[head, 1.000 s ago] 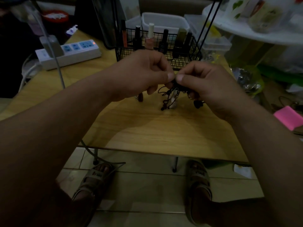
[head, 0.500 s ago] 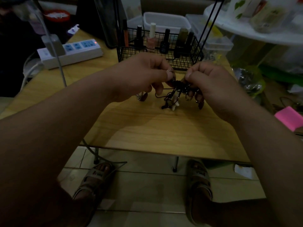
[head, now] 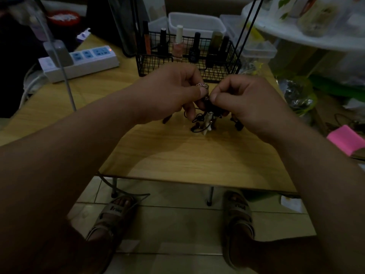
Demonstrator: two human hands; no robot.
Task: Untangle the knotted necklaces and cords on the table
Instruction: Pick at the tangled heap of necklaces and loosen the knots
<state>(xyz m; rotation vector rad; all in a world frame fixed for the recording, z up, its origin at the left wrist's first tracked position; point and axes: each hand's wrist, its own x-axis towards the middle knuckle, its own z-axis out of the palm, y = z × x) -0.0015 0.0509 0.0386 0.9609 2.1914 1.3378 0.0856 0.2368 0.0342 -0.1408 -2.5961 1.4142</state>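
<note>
Pinching the chain [head: 203, 85] in the left hand [head: 171, 91], gripping the cord tangle [head: 209, 105] in the right hand [head: 248, 99], mid-frame. Best teasing loops loose gently, not tugging tight.

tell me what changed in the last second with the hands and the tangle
A silver chain has come up out of the tangle and now loops over the left hand's thumb; a second ago it did not show. Both the left and the right hand pinch the tangle as before, above the table, with the white pendant hanging in the same spot.
</note>
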